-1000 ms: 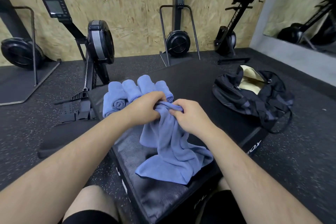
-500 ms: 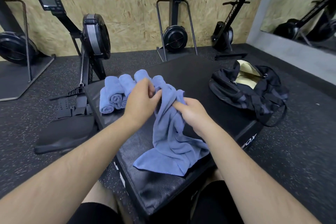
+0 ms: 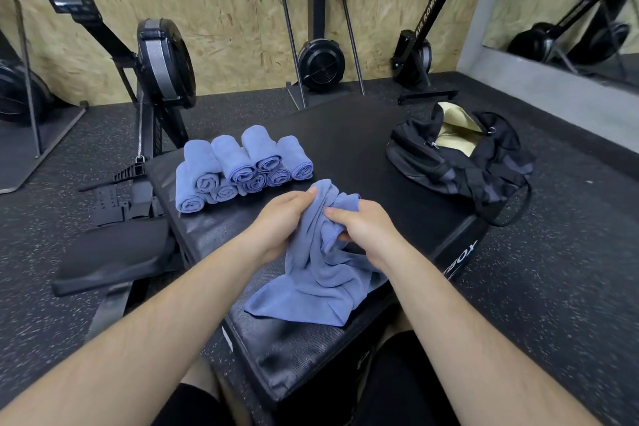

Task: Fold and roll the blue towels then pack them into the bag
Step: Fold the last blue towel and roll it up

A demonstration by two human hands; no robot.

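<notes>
My left hand [image 3: 281,221] and right hand [image 3: 363,226] both grip the bunched blue towel [image 3: 321,273], with the rolled towels [image 3: 238,169] just past my left hand.

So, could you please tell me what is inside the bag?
The bag gapes open, showing only pale yellow fabric. Its black sides hide the rest.

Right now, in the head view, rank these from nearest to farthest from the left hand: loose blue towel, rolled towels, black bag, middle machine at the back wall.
1. Loose blue towel: gripped by the left hand itself.
2. Rolled towels: just beyond it, on the left of the box.
3. Black bag: on the box's right side.
4. Middle machine: on the floor by the back wall.
</notes>
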